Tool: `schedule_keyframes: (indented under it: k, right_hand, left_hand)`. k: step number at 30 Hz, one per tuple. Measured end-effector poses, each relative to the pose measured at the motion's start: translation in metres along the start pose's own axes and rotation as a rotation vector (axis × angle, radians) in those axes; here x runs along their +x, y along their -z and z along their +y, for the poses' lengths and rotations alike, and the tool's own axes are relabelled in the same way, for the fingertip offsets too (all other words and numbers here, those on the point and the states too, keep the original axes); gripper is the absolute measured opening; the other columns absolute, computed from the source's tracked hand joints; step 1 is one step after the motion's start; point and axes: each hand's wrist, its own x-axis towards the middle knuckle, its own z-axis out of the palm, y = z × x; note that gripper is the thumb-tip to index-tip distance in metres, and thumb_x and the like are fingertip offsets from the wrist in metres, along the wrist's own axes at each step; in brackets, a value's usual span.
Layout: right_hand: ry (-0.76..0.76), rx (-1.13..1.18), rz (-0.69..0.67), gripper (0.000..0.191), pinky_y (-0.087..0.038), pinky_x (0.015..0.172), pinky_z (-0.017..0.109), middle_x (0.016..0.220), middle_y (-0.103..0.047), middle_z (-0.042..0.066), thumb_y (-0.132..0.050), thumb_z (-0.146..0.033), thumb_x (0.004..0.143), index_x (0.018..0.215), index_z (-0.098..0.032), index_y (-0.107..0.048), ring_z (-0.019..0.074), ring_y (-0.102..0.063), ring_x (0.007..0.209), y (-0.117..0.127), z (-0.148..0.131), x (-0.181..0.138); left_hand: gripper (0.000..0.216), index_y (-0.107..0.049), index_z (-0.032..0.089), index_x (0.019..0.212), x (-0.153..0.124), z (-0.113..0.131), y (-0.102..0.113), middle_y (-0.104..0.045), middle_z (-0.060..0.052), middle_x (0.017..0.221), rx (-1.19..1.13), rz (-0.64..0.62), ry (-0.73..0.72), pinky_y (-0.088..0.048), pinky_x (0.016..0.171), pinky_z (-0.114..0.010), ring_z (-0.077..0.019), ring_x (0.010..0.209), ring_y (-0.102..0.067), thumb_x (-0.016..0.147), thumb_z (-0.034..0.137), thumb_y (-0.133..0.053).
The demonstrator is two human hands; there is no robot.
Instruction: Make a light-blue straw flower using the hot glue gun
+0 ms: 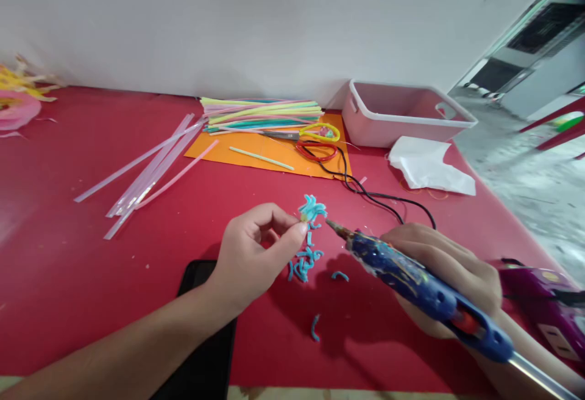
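Between thumb and forefinger, my left hand pinches a small cluster of blue pipe cleaner pieces with a yellowish base. My right hand is wrapped round a blue hot glue gun smeared with residue. Its nozzle points left, close to the cluster, with a small gap between them. A clear glue stick sticks out of the gun's rear end. Below the cluster, short cut blue pipe cleaner pieces lie in a loose heap, and a few single ones are scattered nearer to me.
Pastel pipe cleaners lie on an orange sheet with scissors. Clear glue sticks lie left. A white basket, white paper, black cord and purple power strip are right. A black phone lies under my left forearm.
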Motion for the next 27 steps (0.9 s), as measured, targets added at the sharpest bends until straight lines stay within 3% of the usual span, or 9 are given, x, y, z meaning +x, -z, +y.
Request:
schedule_keyframes:
  k: [3, 12, 27]
  right_hand:
    - [0.036, -0.019, 0.003, 0.023, -0.058, 0.07, 0.033, 0.09, -0.066, 0.011, -0.054, -0.013, 0.088, 0.11, -0.012, -0.06, 0.0203, -0.067, 0.081, -0.0035, -0.0036, 0.0071]
    - [-0.024, -0.039, -0.009, 0.02, -0.055, 0.059, 0.031, 0.081, -0.063, 0.008, -0.059, -0.021, 0.086, 0.105, -0.015, -0.057, 0.0194, -0.065, 0.068, -0.0066, -0.0071, 0.008]
    - [-0.039, -0.057, -0.016, 0.017, -0.052, 0.051, 0.031, 0.074, -0.062, 0.006, -0.056, -0.016, 0.084, 0.101, -0.02, -0.055, 0.0193, -0.063, 0.062, -0.0056, -0.0102, 0.0106]
  left_hand:
    - [0.016, -0.064, 0.016, 0.07, 0.0005, -0.0008, -0.0002, -0.064, 0.004, 0.062, -0.038, -0.025, 0.024, -0.042, 0.05, -0.015, -0.0052, 0.053, -0.054, 0.082, 0.022, -0.072]
    - [0.018, -0.061, 0.015, 0.07, 0.0006, -0.0009, -0.0016, -0.055, 0.008, 0.056, -0.057, -0.034, 0.008, -0.036, 0.047, -0.013, -0.0028, 0.049, -0.043, 0.083, 0.023, -0.071]
    - [0.018, -0.061, 0.016, 0.069, 0.0003, -0.0011, -0.0036, -0.059, 0.007, 0.058, -0.075, -0.025, -0.01, -0.038, 0.047, -0.01, -0.002, 0.048, -0.048, 0.082, 0.021, -0.072]
